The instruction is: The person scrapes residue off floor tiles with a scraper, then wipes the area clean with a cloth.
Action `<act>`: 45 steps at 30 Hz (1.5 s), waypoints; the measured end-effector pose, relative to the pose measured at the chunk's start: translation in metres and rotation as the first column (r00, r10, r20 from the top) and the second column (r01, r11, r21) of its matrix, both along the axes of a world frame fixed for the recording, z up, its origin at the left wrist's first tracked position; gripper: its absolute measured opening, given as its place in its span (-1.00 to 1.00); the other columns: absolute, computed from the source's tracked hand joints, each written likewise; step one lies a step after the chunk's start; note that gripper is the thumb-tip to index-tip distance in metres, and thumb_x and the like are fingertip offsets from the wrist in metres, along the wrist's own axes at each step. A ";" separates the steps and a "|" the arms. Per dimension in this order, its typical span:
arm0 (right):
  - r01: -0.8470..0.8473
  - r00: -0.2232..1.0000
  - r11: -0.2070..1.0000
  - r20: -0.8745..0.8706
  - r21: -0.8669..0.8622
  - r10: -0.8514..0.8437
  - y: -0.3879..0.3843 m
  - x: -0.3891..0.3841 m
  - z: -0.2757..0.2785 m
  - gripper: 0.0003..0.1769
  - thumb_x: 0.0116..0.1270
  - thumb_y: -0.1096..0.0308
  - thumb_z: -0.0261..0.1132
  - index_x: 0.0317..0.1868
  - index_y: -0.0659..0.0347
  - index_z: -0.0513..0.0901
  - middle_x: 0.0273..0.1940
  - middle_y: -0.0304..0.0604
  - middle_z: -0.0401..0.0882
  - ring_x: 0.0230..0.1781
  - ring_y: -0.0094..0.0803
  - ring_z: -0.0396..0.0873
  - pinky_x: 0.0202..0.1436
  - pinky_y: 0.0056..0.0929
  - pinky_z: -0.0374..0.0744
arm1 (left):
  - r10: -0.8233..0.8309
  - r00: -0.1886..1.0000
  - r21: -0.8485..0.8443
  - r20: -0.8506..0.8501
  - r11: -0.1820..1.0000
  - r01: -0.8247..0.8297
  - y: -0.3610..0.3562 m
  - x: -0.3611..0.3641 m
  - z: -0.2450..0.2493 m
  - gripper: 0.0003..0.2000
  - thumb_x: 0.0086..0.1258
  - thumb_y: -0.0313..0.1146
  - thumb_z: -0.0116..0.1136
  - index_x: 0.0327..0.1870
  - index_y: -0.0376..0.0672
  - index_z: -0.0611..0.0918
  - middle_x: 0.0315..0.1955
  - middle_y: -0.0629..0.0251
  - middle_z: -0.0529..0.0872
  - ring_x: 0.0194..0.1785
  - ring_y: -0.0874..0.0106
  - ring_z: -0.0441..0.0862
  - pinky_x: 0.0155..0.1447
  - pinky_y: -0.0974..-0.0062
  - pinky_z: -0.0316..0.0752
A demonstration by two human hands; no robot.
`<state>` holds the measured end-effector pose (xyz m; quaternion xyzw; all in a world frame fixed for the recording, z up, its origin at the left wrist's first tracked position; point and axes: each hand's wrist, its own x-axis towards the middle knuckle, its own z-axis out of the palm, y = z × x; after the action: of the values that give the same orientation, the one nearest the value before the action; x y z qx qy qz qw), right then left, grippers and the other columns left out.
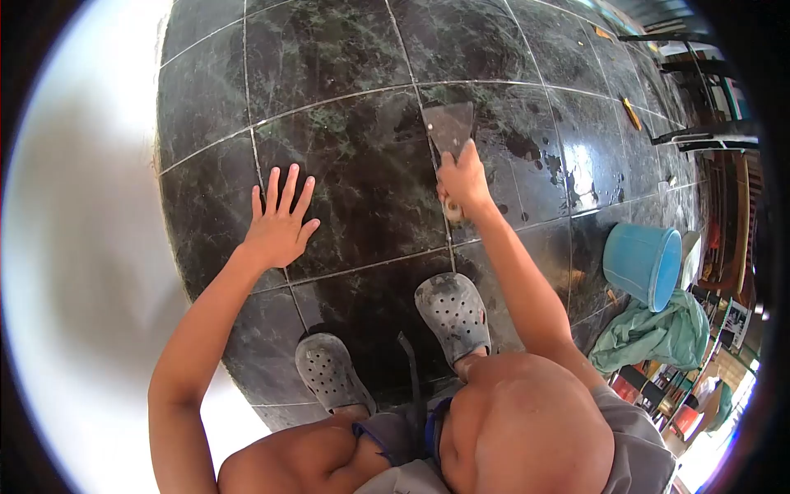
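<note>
My right hand [465, 183] is closed round the handle of a putty knife [449, 125]. The wide metal blade lies close over the dark tiled floor [354, 156], beside a pale grout line. Below my fist the handle's light end pokes out. On the left, my left hand [278, 221] rests flat on a tile with its fingers spread, holding nothing. Wet patches and drops shine on the tiles to the right of the blade.
A blue bucket [640, 262] stands at the right, with a green cloth [654, 336] heaped below it. An orange-yellow tool [631, 114] lies further up the floor. Black metal legs [699, 132] reach in at the upper right. A white wall [90, 206] borders the left. My grey clogs [453, 313] are below my hands.
</note>
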<state>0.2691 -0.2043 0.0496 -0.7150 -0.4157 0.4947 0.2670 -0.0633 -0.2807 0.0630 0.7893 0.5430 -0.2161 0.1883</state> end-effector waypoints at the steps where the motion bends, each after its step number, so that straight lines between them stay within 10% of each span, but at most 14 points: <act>1: -0.013 1.000 1.000 0.004 0.015 0.012 0.011 -0.003 -0.001 -0.71 0.56 0.36 0.15 -0.04 0.39 0.24 -0.50 0.09 0.59 -0.67 -0.24 0.62 -0.68 -0.20 0.56 | -0.008 1.000 0.017 0.012 1.000 0.008 -0.001 -0.002 -0.004 -0.28 0.75 0.11 -0.26 0.78 -0.01 -0.05 0.77 0.04 -0.31 0.78 -0.18 -0.41 0.67 -0.44 -0.22; 3: -0.036 0.999 0.998 0.019 0.047 0.036 0.030 -0.004 -0.003 -0.69 0.56 0.34 0.15 -0.03 0.40 0.24 -0.50 0.07 0.58 -0.66 -0.27 0.62 -0.67 -0.22 0.56 | -0.009 1.000 -0.002 0.006 1.000 0.009 -0.001 -0.001 -0.005 -0.28 0.76 0.11 -0.30 0.78 -0.02 -0.07 0.77 0.04 -0.33 0.78 -0.16 -0.44 0.67 -0.44 -0.24; 8: -0.302 0.863 0.904 0.490 0.305 0.123 0.001 0.003 -0.022 -0.49 0.49 0.39 0.15 0.30 0.55 0.24 -0.36 0.62 0.63 -0.34 0.54 0.66 -0.25 0.36 0.64 | 0.005 0.999 -0.061 -0.032 0.998 -0.006 0.004 0.004 0.007 -0.28 0.77 0.11 -0.35 0.79 -0.04 -0.11 0.77 0.04 -0.37 0.78 -0.14 -0.48 0.68 -0.42 -0.28; 21: -0.413 0.772 0.873 0.609 0.259 0.184 -0.006 0.007 -0.027 -0.48 0.50 0.43 0.17 0.29 0.60 0.19 -0.47 0.52 0.61 -0.36 0.51 0.67 -0.27 0.30 0.67 | 0.015 0.999 -0.045 -0.028 0.999 -0.016 0.002 0.004 0.005 -0.28 0.77 0.10 -0.32 0.79 0.00 -0.12 0.77 0.06 -0.38 0.78 -0.13 -0.49 0.70 -0.40 -0.29; 36: -0.250 0.928 0.967 0.294 0.042 0.227 0.026 0.004 0.017 -0.59 0.56 0.35 0.11 0.17 0.53 0.25 -0.41 0.56 0.62 -0.31 0.53 0.67 -0.23 0.27 0.68 | 0.011 1.000 -0.005 -0.002 1.000 -0.011 -0.001 0.001 0.000 -0.28 0.76 0.11 -0.27 0.79 0.04 -0.09 0.77 0.08 -0.35 0.78 -0.13 -0.45 0.70 -0.39 -0.26; 45: -0.312 0.870 0.918 0.461 0.245 0.173 0.004 0.016 -0.020 -0.58 0.53 0.36 0.16 0.18 0.54 0.28 -0.35 0.58 0.64 -0.29 0.52 0.67 -0.25 0.27 0.66 | 0.015 1.000 -0.017 -0.004 1.000 -0.015 0.000 0.001 0.004 -0.29 0.77 0.08 -0.29 0.79 0.00 -0.09 0.77 0.05 -0.34 0.78 -0.14 -0.45 0.70 -0.38 -0.29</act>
<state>0.2848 -0.2003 0.0299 -0.6962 -0.6245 0.2827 0.2130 -0.0618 -0.2808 0.0667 0.7831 0.5475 -0.2209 0.1953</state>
